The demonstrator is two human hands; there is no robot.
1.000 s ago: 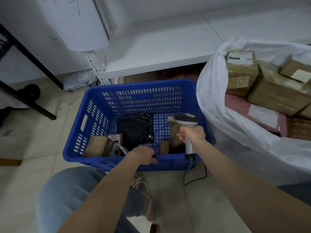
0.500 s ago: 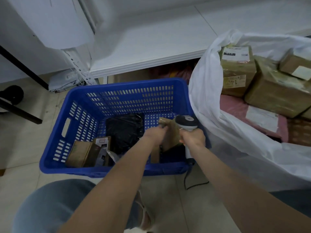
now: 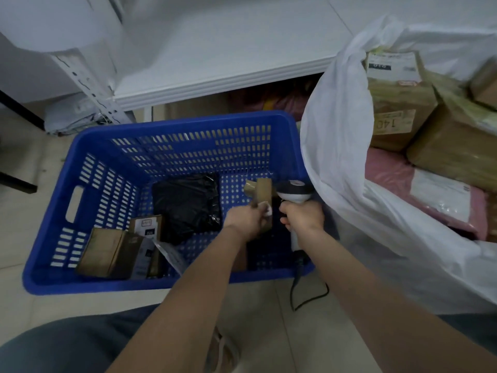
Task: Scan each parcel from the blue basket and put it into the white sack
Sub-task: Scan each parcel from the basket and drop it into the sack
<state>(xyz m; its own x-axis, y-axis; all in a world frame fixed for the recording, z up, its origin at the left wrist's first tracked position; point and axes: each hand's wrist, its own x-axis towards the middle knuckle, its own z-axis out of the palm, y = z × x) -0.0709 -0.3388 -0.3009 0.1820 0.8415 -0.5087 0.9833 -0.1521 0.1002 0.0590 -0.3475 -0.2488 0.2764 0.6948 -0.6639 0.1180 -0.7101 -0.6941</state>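
Note:
The blue basket stands on the floor in front of me. My left hand grips a small brown cardboard parcel and holds it up inside the basket's right half. Right beside it, my right hand grips the handle of a white and black barcode scanner, whose head sits close to the parcel. Left in the basket are a black plastic bag parcel and brown boxes at the near left. The white sack stands open at the right, holding several parcels.
A white shelf board runs behind the basket, with dark and pink bags beneath it. The scanner's black cable trails on the tiled floor. My knee in jeans is at the lower left. A black frame leg sits far left.
My left hand moved from the basket's near rim to the small brown parcel, took hold of it and lifted it next to the scanner. The view shifted slightly.

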